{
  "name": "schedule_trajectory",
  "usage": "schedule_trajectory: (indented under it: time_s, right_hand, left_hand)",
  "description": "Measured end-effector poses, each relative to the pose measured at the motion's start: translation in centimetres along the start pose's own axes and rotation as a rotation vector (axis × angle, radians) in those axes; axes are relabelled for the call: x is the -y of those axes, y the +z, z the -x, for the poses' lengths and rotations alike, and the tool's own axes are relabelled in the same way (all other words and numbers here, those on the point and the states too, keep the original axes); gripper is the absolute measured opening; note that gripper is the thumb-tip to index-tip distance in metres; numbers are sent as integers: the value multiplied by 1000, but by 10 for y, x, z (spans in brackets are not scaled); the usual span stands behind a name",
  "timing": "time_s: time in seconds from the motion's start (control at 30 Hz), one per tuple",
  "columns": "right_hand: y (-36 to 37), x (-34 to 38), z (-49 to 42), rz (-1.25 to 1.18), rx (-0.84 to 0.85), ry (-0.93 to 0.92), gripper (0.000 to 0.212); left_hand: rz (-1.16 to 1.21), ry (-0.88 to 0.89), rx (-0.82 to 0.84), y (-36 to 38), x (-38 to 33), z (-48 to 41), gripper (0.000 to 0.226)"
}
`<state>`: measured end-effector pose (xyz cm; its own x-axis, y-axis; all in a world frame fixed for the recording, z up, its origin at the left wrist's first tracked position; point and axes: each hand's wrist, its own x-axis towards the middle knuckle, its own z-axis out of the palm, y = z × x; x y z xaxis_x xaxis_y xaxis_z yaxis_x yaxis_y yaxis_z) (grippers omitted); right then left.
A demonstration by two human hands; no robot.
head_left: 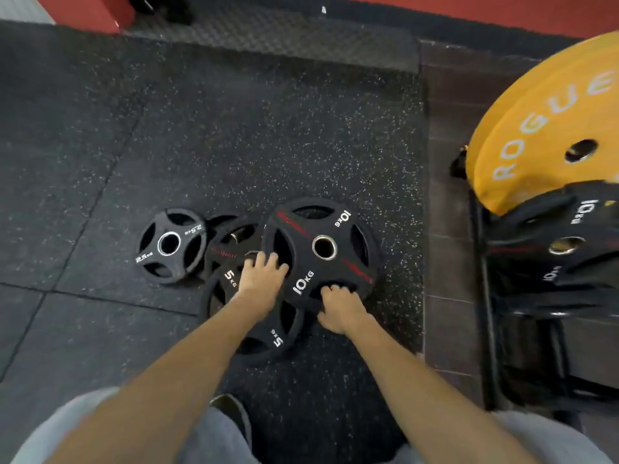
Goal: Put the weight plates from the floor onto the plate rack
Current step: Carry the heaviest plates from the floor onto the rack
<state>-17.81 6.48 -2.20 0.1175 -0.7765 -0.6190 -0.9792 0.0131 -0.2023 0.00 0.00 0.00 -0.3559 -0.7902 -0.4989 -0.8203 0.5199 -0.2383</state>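
Observation:
A black 10 kg plate [321, 226] lies on top of the pile on the speckled floor. My left hand [261, 279] has its fingers hooked into the plate's left grip slot. My right hand [341, 309] grips its near edge through the lower slot. Under it lie a black 5 kg plate [254, 339] and another dark plate [227, 246]. A small 2.5 kg plate [169, 244] lies flat to the left. The plate rack [485, 296] stands at the right, holding black 10 kg plates [566, 246].
Large yellow bumper plates [549, 128] lean on the rack at the upper right. A brown tiled strip [445, 229] runs between the mat and the rack. A red wall base [87, 11] borders the far side. My shoe [231, 410] is near the pile.

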Motion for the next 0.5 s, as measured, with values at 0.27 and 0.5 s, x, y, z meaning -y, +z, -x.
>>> schedule_trajectory:
  time_s: [0.27, 0.5]
  right_hand:
    - [27, -8, -26, -56, -44, -49, 38]
    - [-108, -95, 14, 60, -105, -61, 17]
  left_hand:
    - [-190, 171, -60, 28, -10, -51, 40]
    - [544, 277, -132, -65, -37, -52, 23]
